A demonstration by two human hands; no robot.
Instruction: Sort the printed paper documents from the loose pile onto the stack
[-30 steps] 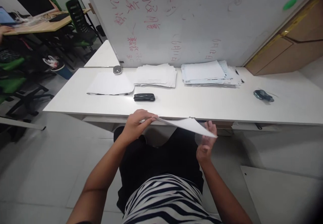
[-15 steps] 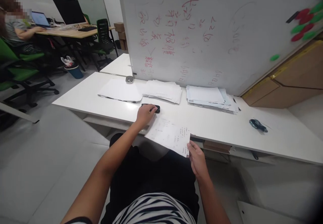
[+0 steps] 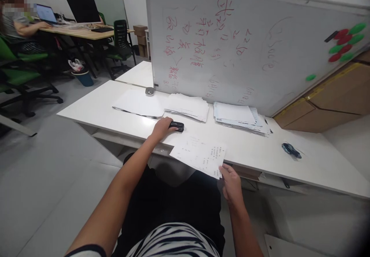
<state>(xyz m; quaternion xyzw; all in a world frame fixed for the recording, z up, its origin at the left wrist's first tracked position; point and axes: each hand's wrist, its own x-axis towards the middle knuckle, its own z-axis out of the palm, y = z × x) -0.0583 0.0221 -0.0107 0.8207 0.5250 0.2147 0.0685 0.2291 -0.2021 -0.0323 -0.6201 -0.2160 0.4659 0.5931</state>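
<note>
My left hand [image 3: 162,127] reaches over the white table [image 3: 101,110] and closes around a black stapler [image 3: 177,126]. My right hand [image 3: 230,181] pinches the near corner of a printed sheet of paper [image 3: 199,155], which lies partly on the table's front edge and hangs over it. I sit facing the table in a striped shirt.
Two paper stacks [image 3: 187,106] [image 3: 239,116] and a loose sheet [image 3: 138,103] lie by a whiteboard [image 3: 245,44] with red writing and magnets. A dark clip-like object [image 3: 291,150] sits at the right. Another person [image 3: 17,21] works at a far desk with green chairs.
The sheet was held in both hands in front of the table; now its far part rests on the table. My left hand let go of it and closed on the stapler.
</note>
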